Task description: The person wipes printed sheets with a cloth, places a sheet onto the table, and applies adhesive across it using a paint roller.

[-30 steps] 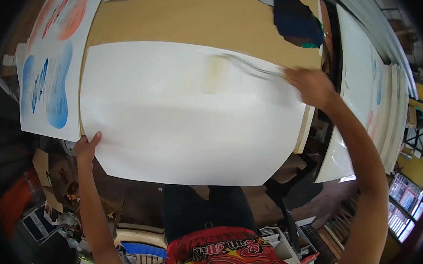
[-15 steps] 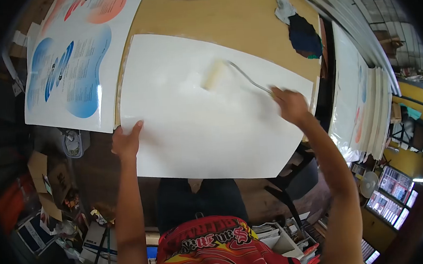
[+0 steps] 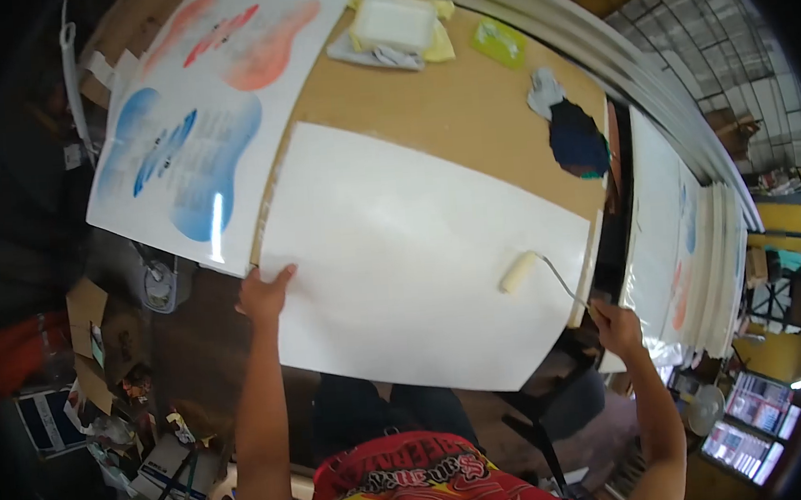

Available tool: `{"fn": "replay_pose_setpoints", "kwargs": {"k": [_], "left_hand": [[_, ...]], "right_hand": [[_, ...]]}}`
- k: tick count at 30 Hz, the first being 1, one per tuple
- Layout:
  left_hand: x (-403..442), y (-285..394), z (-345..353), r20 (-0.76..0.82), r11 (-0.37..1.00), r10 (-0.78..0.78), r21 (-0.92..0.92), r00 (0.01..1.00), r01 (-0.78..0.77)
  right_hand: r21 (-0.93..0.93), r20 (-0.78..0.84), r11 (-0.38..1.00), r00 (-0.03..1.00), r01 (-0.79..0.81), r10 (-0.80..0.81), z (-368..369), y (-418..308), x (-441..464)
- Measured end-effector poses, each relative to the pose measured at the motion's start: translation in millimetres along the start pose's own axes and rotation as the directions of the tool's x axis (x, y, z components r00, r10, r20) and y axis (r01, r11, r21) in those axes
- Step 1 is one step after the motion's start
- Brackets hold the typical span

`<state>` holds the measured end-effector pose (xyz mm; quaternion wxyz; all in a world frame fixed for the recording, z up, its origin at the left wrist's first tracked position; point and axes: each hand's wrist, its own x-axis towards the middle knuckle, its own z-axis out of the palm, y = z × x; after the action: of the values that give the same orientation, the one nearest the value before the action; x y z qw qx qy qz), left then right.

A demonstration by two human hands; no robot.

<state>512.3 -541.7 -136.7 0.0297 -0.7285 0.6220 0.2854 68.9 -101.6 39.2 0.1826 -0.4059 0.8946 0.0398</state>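
Observation:
A large white sheet (image 3: 400, 250) lies on the brown board (image 3: 447, 117), its near edge reaching past the table toward my body. My left hand (image 3: 266, 295) grips the sheet's left edge near the lower corner, thumb on top. Closed round the handle of a paint roller (image 3: 519, 272) is my right hand (image 3: 618, 328), just beyond the sheet's right edge. The roller's pale yellow head rests on or just over the right part of the sheet; contact is hard to tell.
Printed sheets (image 3: 157, 160) with red and blue shapes lie at the left. At the back are a white tray (image 3: 394, 23), a green packet (image 3: 499, 43) and dark cloth (image 3: 577, 140). A chair (image 3: 565, 410) stands below right; boxes (image 3: 91, 346) sit at left.
The roller has moved right and toward my body, with my right hand closed on its handle. The view has shifted, showing more of the table's back. My left hand keeps hold of the sheet's edge.

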Motion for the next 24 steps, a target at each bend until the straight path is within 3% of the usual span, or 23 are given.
{"fn": "replay_pose_setpoints", "kwargs": {"k": [2,4,6,7,9,10,11,12,16,18,21,24], "left_hand": [[-3.4,1.1,-1.7,-0.019,1.0,-0.016,-0.011,1.0,0.016],[-3.1,7.1,-2.4,0.014,0.999,-0.024,-0.031,1.0,0.024],[-2.2,7.8,-7.9,0.086,0.998,-0.03,-0.046,0.996,0.035],[-0.1,7.6,-8.4,0.13,0.997,-0.034,-0.06,0.991,0.042],[-0.5,5.8,-6.0,0.058,0.998,-0.018,-0.058,0.998,0.021],[-1.8,4.1,-3.0,0.026,0.998,-0.011,-0.056,1.0,0.013],[1.1,0.6,1.9,0.014,0.999,-0.007,-0.053,1.0,0.007],[6.6,-5.9,8.0,0.001,0.999,-0.004,-0.049,1.0,0.004],[10.2,-10.6,13.2,-0.036,1.0,0.005,-0.021,0.999,-0.005],[7.1,-2.7,0.9,0.077,0.999,-0.005,-0.04,0.997,0.008],[11.7,-3.7,0.2,0.101,0.998,-0.004,-0.06,0.995,0.01],[13.1,-8.7,4.4,0.091,0.997,-0.012,-0.072,0.996,0.018]], "right_hand": [[0.31,-0.175,0.95,0.982,-0.019,0.076,26.8,-9.6,-1.0],[0.594,-0.115,0.799,0.973,-0.096,0.202,39.6,-69.6,27.5],[0.741,-0.238,0.669,0.953,0.055,0.186,79.0,-119.3,82.6],[0.81,-0.167,0.587,0.957,-0.004,0.237,79.1,-157.0,112.6],[0.879,-0.271,0.46,0.924,0.124,0.269,105.6,-208.9,183.6],[0.786,-0.473,0.546,0.85,0.289,0.231,120.5,-227.0,221.8],[0.781,-0.491,0.551,0.834,0.294,0.251,109.3,-253.2,245.8],[0.708,-0.508,0.667,0.823,0.232,0.254,92.9,-273.2,265.1],[0.642,-0.549,0.744,0.788,0.185,0.278,74.6,-305.3,321.1],[0.596,-0.566,0.788,0.776,0.153,0.277,75.6,-308.8,341.1],[0.423,-0.535,0.904,0.824,0.07,0.186,75.4,-301.4,356.3],[0.378,-0.524,0.922,0.84,0.082,0.141,73.3,-291.1,364.3]]}}
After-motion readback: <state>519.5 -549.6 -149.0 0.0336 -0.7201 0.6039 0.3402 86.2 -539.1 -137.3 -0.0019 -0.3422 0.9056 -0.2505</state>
